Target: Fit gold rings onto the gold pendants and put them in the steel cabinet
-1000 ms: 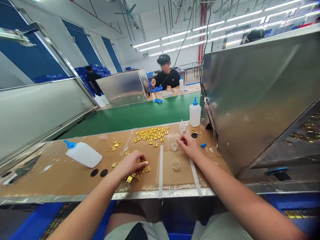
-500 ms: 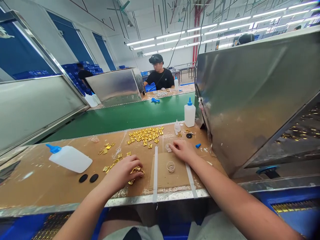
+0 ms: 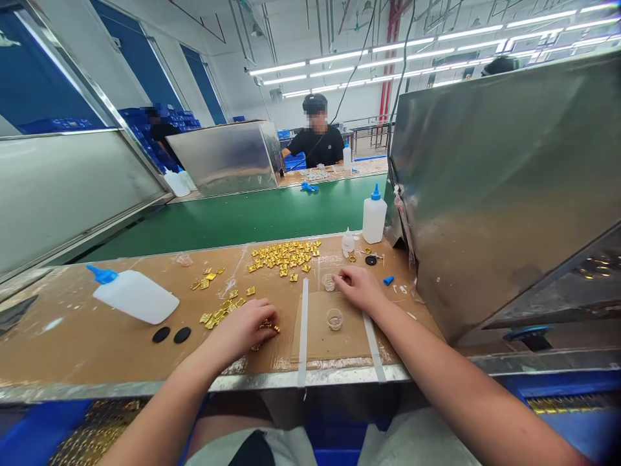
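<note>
My left hand [image 3: 250, 325] rests near the table's front edge, its fingers curled round small shiny gold metal pieces [image 3: 268, 327]. More gold pieces [image 3: 220, 312] lie just beyond that hand. With fingertips drawn together, my right hand [image 3: 359, 287] is beside a small clear cup [image 3: 328, 282]; whatever the fingers may pinch is hidden. A second clear cup [image 3: 334, 319] stands on a cardboard sheet [image 3: 315, 343] taped down between my hands.
Gold squares [image 3: 284, 254] are spread at the back. A white bottle [image 3: 136, 296] lies left near black discs [image 3: 182, 334]; another bottle [image 3: 374, 217] stands right. A metal panel [image 3: 485, 194] rises at right. Beyond the green belt [image 3: 233, 213] sits a co-worker [image 3: 317, 142].
The view has shifted slightly. My left fingers have drawn in closer round the gold pieces. My right hand stays beside the far cup with little movement.
</note>
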`<state>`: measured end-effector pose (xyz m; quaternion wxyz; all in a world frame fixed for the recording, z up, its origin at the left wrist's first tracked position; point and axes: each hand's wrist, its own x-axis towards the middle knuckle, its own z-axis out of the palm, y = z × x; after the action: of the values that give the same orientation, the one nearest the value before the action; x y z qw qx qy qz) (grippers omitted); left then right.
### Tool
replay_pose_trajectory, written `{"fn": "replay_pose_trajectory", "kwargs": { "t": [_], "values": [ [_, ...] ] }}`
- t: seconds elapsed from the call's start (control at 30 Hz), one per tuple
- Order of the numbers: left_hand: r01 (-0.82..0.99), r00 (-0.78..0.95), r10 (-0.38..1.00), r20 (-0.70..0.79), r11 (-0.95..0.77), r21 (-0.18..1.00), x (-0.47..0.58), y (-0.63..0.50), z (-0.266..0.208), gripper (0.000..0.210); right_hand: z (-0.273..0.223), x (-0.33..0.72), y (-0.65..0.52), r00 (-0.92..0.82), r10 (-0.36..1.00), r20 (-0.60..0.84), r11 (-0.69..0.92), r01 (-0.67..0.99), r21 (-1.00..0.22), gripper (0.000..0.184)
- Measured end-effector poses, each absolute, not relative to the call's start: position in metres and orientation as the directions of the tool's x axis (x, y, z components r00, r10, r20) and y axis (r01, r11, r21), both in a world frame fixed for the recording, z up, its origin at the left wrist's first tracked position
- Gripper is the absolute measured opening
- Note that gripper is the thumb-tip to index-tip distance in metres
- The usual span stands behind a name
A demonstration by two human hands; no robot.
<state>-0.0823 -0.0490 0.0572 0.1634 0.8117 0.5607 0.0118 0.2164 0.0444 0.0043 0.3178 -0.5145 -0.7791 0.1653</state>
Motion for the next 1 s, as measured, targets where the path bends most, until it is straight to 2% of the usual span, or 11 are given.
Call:
{"fn": "replay_pose_trajectory", "kwargs": {
  "t": [0.1, 0.23, 0.37, 0.5, 0.57, 0.63, 0.87, 1.0],
  "values": [
    [0.888, 0.364, 0.919, -0.154, -0.292, 0.356, -0.075, -0.048, 0.06, 0.014, 0.003, 0.216, 0.045, -0.276, 0.902, 0.332, 0.428, 0.68, -0.596, 0.028],
    [0.79, 0.253, 0.964, -0.08, -0.158, 0.592, -0.062, -0.044, 0.059, 0.022, 0.001, 0.216, 0.046, -0.288, 0.889, 0.355, 0.454, 0.654, -0.605, 0.027],
    [0.512, 0.205, 0.978, 0.042, -0.144, 0.847, -0.042, -0.027, 0.055, 0.025, -0.001, 0.216, 0.047, -0.291, 0.883, 0.37, 0.467, 0.632, -0.619, 0.026],
    [0.133, 0.018, 0.998, 0.068, -0.07, 0.989, -0.014, 0.003, 0.048, 0.035, -0.002, 0.216, 0.048, -0.293, 0.876, 0.382, 0.48, 0.604, -0.637, 0.031],
    [-0.068, -0.065, 0.997, 0.029, -0.033, 0.997, 0.0, 0.019, 0.043, 0.042, -0.002, 0.217, 0.048, -0.303, 0.87, 0.388, 0.491, 0.583, -0.647, 0.033],
    [-0.179, -0.103, 0.995, 0.005, -0.023, 0.984, 0.012, 0.032, 0.036, 0.045, -0.002, 0.217, 0.049, -0.312, 0.868, 0.385, 0.496, 0.577, -0.649, 0.035],
    [-0.274, -0.104, 0.993, -0.063, 0.032, 0.961, 0.02, 0.043, 0.018, 0.046, -0.002, 0.215, 0.049, -0.328, 0.869, 0.371, 0.495, 0.6, -0.628, 0.034],
    [-0.262, -0.051, 0.998, -0.038, 0.023, 0.965, 0.013, 0.039, 0.014, 0.055, -0.001, 0.214, 0.049, -0.324, 0.879, 0.35, 0.476, 0.611, -0.632, 0.034]
  ]
}}
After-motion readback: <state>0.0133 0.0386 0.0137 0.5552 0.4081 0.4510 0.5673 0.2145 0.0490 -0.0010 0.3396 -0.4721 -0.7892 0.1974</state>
